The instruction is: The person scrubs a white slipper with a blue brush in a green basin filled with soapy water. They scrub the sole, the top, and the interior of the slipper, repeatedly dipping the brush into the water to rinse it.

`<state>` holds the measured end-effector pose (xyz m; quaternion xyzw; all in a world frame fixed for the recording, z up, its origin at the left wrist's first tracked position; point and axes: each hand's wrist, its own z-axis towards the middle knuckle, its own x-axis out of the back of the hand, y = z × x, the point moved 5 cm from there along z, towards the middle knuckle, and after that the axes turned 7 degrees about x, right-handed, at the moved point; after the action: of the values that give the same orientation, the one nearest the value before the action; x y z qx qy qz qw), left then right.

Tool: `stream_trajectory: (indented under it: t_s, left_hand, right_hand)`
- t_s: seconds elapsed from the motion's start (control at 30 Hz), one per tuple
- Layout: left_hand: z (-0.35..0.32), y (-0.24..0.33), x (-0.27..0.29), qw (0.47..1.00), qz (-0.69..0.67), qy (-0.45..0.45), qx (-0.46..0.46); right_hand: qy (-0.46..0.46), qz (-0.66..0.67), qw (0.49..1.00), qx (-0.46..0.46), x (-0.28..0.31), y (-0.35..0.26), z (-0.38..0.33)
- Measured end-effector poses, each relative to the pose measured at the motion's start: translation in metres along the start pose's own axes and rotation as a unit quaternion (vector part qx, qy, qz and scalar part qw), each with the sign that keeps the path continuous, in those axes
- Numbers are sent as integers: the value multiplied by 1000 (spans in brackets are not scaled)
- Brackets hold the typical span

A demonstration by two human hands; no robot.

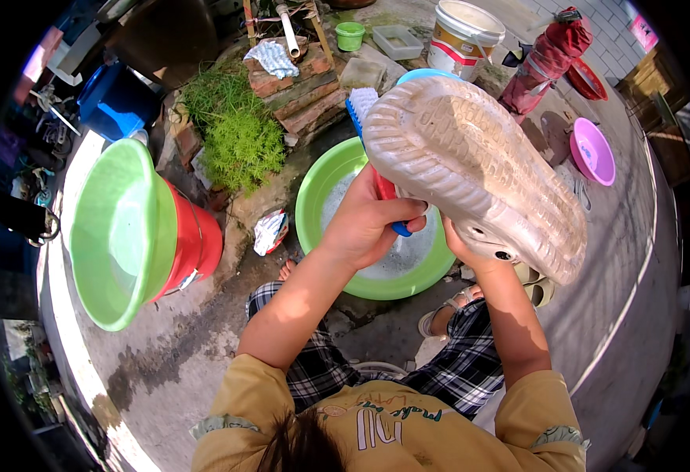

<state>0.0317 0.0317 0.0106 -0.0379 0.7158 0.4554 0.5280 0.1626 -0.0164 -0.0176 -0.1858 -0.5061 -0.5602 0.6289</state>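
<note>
Clog [478, 173] hides right hand [471, 250] fingers, grip unclear; left hand [364, 224] clenches brush [368, 118].

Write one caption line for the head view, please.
Left hand holds a scrub brush against the sole of a clog held by the right hand, above a green basin.

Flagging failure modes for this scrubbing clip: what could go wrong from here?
1. The right hand holds the clog only by its lower edge, sole up, so brushing pressure might tip or drop it.
2. The left hand drives the scrub brush beside the clog; a slip could scrape the other hand.
3. The clog reaches past the green basin, so drips may land on the concrete.
</note>
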Motion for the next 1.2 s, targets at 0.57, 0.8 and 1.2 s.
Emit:
stream_trajectory:
  t_s: [0.57,0.8,1.2]
  left_hand:
    - [4,27,26,740,550,224,-314]
    - [19,3,16,561,737,208,-315]
    - [30,15,38,666,667,278,-184]
  right_hand:
    - [242,778,483,-319,3,36,24]
    - [122,888,258,-360,-14,32,26]
    - [127,923,149,-332,-20,33,29]
